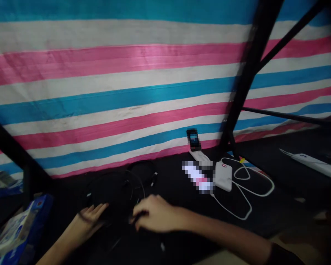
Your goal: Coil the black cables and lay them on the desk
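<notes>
I see the right hand (pixel 156 213) curled round a black cable (pixel 141 214), over the dark tabletop (pixel 173 191) near looped cables (pixel 141 183); left hand (pixel 91 216) loosely open, strand (pixel 84 219) across it (blurry; can't tell if held).

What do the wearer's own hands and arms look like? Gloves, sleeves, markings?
Left hand and right hand: bare, no gloves. The right forearm is bare up to a dark sleeve at the bottom edge. The left forearm is bare as far as it shows, no sleeve in view. Blur and dim light hide any finer markings.
</notes>
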`<action>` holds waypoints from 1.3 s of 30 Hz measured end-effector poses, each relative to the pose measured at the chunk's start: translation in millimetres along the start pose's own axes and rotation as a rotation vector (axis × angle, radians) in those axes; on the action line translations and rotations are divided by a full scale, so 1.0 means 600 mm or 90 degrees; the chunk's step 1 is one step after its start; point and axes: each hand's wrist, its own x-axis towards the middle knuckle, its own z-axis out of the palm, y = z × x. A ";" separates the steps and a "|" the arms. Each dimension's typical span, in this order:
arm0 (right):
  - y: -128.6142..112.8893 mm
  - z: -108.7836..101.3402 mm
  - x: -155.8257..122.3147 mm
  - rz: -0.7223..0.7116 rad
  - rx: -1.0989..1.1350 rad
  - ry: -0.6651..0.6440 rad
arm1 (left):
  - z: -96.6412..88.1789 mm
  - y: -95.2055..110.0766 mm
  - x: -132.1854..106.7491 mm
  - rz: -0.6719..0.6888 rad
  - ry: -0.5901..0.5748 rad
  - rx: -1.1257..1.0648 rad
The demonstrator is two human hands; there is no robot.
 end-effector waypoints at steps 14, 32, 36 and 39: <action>0.138 -0.124 0.046 0.254 0.123 0.188 | -0.191 0.017 -0.023 0.035 0.131 -0.134; -0.012 0.014 0.037 -0.018 0.017 0.144 | -0.233 0.057 0.017 -0.147 0.319 -0.383; -0.030 -0.002 0.031 0.039 0.109 0.146 | -0.205 0.026 0.031 -0.098 0.214 -0.529; -0.042 -0.006 0.033 0.123 0.217 0.170 | -0.205 0.016 0.034 -0.076 0.176 -0.604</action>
